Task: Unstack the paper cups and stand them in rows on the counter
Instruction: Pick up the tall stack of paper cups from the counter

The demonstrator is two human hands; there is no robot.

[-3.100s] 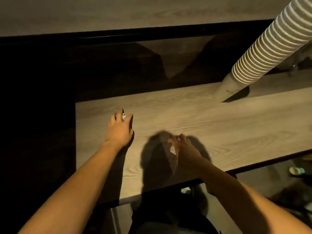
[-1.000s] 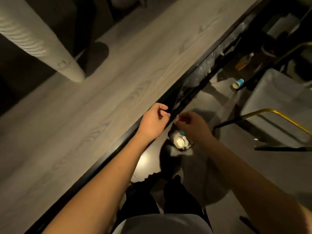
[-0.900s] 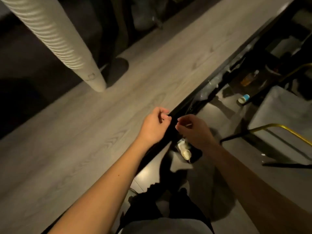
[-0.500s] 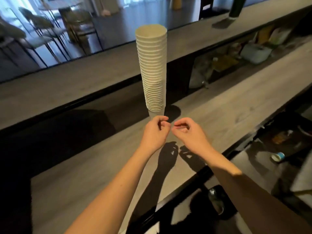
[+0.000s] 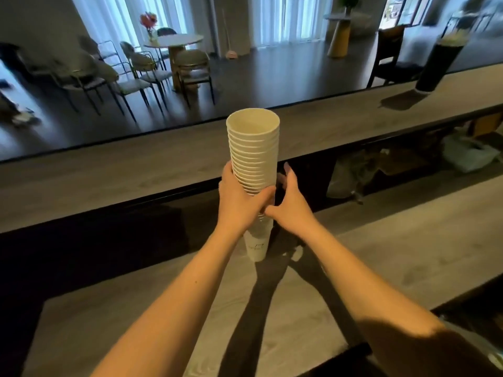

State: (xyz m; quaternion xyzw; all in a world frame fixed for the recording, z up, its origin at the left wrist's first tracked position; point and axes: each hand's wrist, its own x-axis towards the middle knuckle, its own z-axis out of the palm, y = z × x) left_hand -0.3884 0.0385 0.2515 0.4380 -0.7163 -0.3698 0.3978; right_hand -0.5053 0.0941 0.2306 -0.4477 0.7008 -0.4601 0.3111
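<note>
Both bare forearms reach out over the wood-grain counter (image 5: 394, 257). The left hand (image 5: 239, 205) is wrapped around the middle of the stack of paper cups (image 5: 254, 159), thumb curled across the front. The right hand (image 5: 292, 205) cups the other side, fingers up behind it. The stack stands upright, bottom cup on the counter, most rims sticking up above the grip. Further back there's a higher ledge (image 5: 136, 164), then a dark tall stack (image 5: 439, 63) far right.

Nothing readable is seen here tbh. A faint dark mark is printed on the bottom cup (image 5: 257, 247) of the stack, but it's too small to be made out.
</note>
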